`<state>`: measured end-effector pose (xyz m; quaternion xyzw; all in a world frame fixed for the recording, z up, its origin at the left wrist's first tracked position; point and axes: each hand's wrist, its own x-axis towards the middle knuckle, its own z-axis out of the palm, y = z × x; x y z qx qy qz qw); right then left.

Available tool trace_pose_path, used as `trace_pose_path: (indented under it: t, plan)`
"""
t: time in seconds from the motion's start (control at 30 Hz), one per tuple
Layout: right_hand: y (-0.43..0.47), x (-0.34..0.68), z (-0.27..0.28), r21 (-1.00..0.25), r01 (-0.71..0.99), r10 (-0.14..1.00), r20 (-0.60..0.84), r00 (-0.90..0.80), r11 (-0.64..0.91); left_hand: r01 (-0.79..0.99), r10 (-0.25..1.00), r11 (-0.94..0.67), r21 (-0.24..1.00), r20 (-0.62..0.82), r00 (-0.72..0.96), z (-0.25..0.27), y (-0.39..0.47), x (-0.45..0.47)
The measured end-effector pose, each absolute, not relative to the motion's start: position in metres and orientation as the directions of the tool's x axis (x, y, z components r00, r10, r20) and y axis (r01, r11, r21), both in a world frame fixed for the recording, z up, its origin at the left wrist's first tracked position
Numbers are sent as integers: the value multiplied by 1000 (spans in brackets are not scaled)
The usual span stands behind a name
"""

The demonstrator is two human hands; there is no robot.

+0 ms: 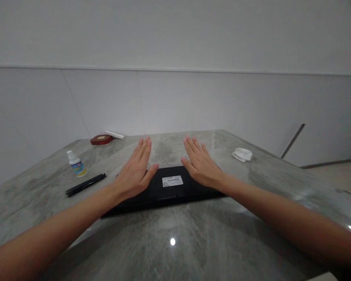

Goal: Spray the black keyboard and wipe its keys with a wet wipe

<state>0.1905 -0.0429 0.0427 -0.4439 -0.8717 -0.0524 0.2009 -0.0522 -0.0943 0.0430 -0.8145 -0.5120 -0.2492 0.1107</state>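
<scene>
A flat black rectangular device, perhaps an upturned keyboard (169,195), lies on the table in front of me, a white printed label (172,181) on its upper face. Over its left part is my left hand (136,169), fingers stretched out and thumb apart, holding nothing. Above the right part I see my right hand (199,162), also with straight fingers and thumb apart, nothing in it. Whether either palm touches the device I cannot tell. The forearms and hands cover both ends of it.
On the grey marbled table (175,253), a spray bottle (77,164) and a black brush-like tool (85,184) lie to the left. A dark red case (101,139) and a white strip (114,134) sit far left. Right is a folded white cloth (242,154). Behind stands a pale wall (175,101).
</scene>
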Motion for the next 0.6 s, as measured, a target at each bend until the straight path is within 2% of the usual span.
trace_pose_path:
  t: [0.07, 0.13, 0.17, 0.23, 0.3, 0.47, 0.5, 0.6]
  plan:
    - [-43, 182, 27, -87, 725, 722, 237, -651, 683, 886, 868, -453, 100, 274, 413, 28, -87, -44]
    - [-42, 178, 11, -144, 677, 688, 44, -724, 722, 886, 894, -446, 124, 13, 448, 12, -83, -41]
    - [-42, 178, 5, -161, 669, 680, 26, -732, 726, 888, 894, -443, 127, -18, 448, 6, -82, -41]
    - [-42, 178, 2, -183, 673, 689, 30, -725, 716, 888, 895, -440, 133, -23, 446, 1, -81, -42]
    - [-42, 179, 9, -191, 696, 718, 78, -692, 692, 893, 903, -429, 137, 41, 428, 7, -81, -44]
    - [-44, 180, 30, -160, 757, 756, 332, -564, 634, 907, 870, -394, 149, 378, 316, 28, -84, -47]
    - [-45, 179, 29, -160, 752, 752, 331, -570, 639, 904, 871, -402, 146, 366, 328, 27, -84, -46]
    - [-49, 175, 16, -173, 700, 721, 124, -682, 693, 881, 890, -454, 129, 100, 444, 12, -87, -40]
